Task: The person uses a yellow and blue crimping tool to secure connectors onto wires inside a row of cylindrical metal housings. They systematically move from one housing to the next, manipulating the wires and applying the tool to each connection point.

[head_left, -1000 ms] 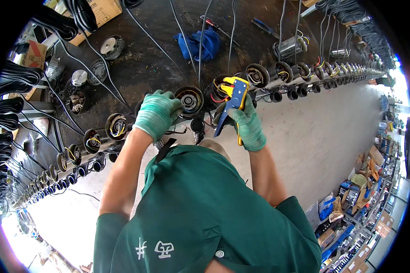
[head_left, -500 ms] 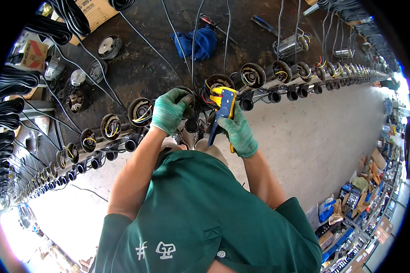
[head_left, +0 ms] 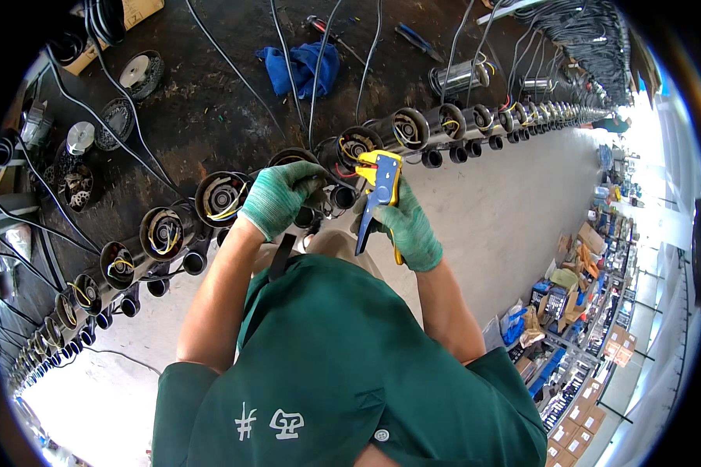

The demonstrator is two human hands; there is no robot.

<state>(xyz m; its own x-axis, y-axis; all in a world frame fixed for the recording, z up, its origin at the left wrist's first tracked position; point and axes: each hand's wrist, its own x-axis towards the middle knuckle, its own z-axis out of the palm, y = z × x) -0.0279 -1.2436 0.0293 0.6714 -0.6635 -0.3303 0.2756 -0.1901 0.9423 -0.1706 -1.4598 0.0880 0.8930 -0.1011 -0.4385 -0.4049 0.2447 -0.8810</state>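
Note:
In green knit gloves, both my hands are at the near edge of the bench. My right hand [head_left: 411, 232] grips a yellow and blue wire stripper [head_left: 383, 187], its jaws pointing up beside a cylindrical metal housing [head_left: 360, 143] with coloured wires inside. Thin red wires [head_left: 344, 172] show just left of the jaws. My left hand [head_left: 275, 199] has thumb and fingers pinched together at the mouth of the neighbouring housing [head_left: 294, 156], which it partly covers. Whatever lies between those fingertips is hidden.
Similar open housings [head_left: 222, 196] run in a long row along the edge, with black cables [head_left: 230, 66] rising from them. Behind lie a blue cloth [head_left: 304, 68], a screwdriver [head_left: 319, 26] and pliers [head_left: 419, 42]. Stocked shelves [head_left: 568, 342] stand across the floor at right.
The view has turned, so the bench and housings sit further left. My left hand is slightly lower and further left in the picture. The wire stripper stays in my right hand.

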